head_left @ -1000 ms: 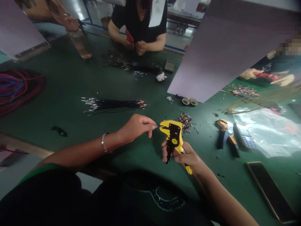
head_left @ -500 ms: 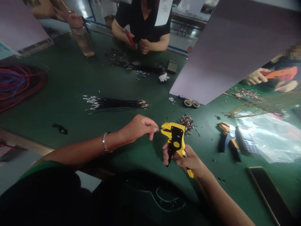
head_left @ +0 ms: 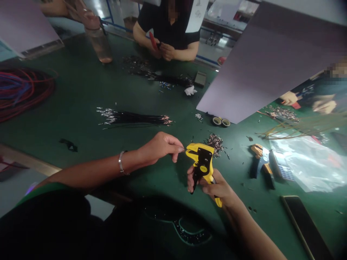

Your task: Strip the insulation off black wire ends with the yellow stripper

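My right hand (head_left: 217, 186) grips the handles of a yellow and black crimping tool (head_left: 201, 160), held upright with its jaws pointing left. My left hand (head_left: 159, 146) is closed in a pinch, its fingertips right at the tool's jaws; what they pinch is too small to make out. A small heap of metal terminals (head_left: 214, 140) lies just behind the tool. A bundle of black wires with metal ends (head_left: 134, 118) lies on the green table (head_left: 81, 94) beyond my left hand.
An orange and blue hand tool (head_left: 258, 162), a calculator (head_left: 282, 165) and a clear plastic bag (head_left: 311, 155) lie to the right; a phone (head_left: 306, 225) near the front right. Red and blue cable (head_left: 18, 90) coils at left. People work across the table and at right.
My hands have hardly moved; the left pinch has closed in against the tool's jaws. The view has shifted slightly, and the person at far right has lowered the red tool.
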A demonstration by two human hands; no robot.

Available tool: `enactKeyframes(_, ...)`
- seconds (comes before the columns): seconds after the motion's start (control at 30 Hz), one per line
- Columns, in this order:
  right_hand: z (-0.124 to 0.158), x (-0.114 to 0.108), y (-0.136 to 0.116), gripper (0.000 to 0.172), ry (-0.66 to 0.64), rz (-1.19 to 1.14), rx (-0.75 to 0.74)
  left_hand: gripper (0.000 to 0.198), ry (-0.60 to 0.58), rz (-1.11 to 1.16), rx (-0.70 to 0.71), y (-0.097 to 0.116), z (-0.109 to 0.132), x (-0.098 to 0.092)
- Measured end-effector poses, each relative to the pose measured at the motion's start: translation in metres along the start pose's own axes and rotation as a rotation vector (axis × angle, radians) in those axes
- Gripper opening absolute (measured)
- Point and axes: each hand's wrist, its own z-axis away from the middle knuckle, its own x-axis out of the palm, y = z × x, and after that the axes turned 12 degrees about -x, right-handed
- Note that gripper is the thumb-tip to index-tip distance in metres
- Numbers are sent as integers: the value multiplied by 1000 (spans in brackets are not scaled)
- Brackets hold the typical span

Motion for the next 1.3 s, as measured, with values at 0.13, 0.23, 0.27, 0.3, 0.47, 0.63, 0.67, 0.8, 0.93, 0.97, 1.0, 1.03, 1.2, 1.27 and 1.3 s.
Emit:
enactKeyframes(0.13,0,1,-1,46,-5,-4,11,9,-26,22,-10,0,1,0)
enactKeyframes(0.23,-1,2,0,47,4,-13,23,9,-32,31,-12,0,0,0)
enactKeyframes(0.27,-1,2,0,48,5,-23,23,9,-27,37,-19,0,0,0)
enactKeyframes(0.3,-1,1,1,50,5,-39,18,8,-21,45,-28,-1,0,-1)
enactKeyframes(0.47,-4,-1,1,60,48,-99,4,9,-13,48,-73,-2,-4,-4)
enactKeyframes(0.63,-6,-1,-5,57,173,-61,-45,10,-177,-63,-60,-5,-8,-9)
enactKeyframes(0.67,-6,-1,-6,56,195,-52,-55,9,-209,-95,-69,-7,-9,-9)
enactKeyframes(0.8,-8,3,-6,59,276,-16,-83,12,-333,-186,-75,-17,-12,-6)
enactKeyframes(0.93,-9,6,-6,63,319,3,-152,10,-476,-187,-67,-24,-10,3)
enactKeyframes(0.97,-9,7,-5,63,320,8,-160,9,-502,-171,-73,-24,-8,5)
enactKeyframes(1.0,-9,7,-5,62,317,13,-161,8,-520,-155,-78,-25,-7,7)
enactKeyframes(1.03,-9,8,-4,62,312,18,-155,8,-531,-141,-77,-26,-6,9)
enactKeyframes(1.2,-8,11,-1,61,276,60,-129,8,-550,-146,-50,-30,-5,13)
enactKeyframes(1.27,-8,13,-2,61,274,82,-127,8,-566,-177,-23,-31,-7,12)
enactKeyframes(1.3,-8,15,-2,61,273,89,-125,8,-573,-186,-11,-32,-8,12)
